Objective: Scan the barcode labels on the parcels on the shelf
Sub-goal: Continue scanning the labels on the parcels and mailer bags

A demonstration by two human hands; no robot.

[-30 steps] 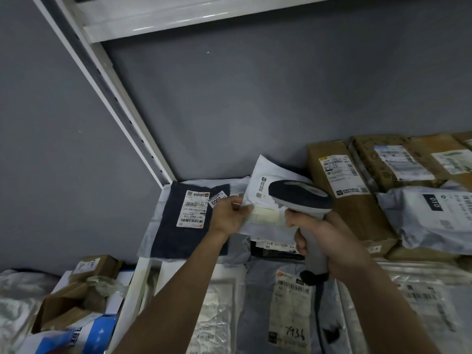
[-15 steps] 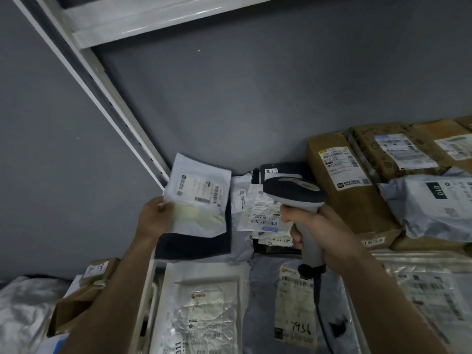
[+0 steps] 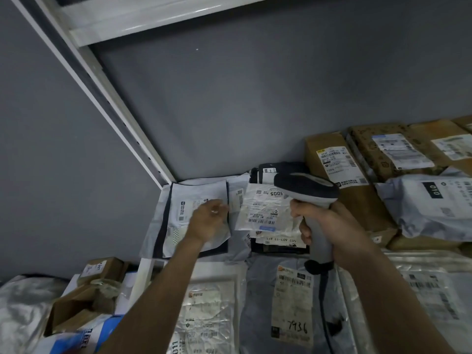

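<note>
Right hand [image 3: 329, 226] clenched round scanner [image 3: 310, 200] grip. Just past its fingers, crumpled label [image 3: 263, 210], barcode up. Left hand [image 3: 207, 221] relaxed, fingers loose over white mailer [image 3: 196, 200] in shelf corner. Boxes [image 3: 339, 175] beyond.

dim, cool light | mild motion blur | wide-angle edge bending

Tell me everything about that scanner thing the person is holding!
The scanner is a gun-shaped barcode reader, plastic by the look of it, with a dark rounded head and a light grey handle. The right hand grips the handle, holding it upright over the wrinkled labels in the shelf corner. A dark cable hangs from its base.
</note>
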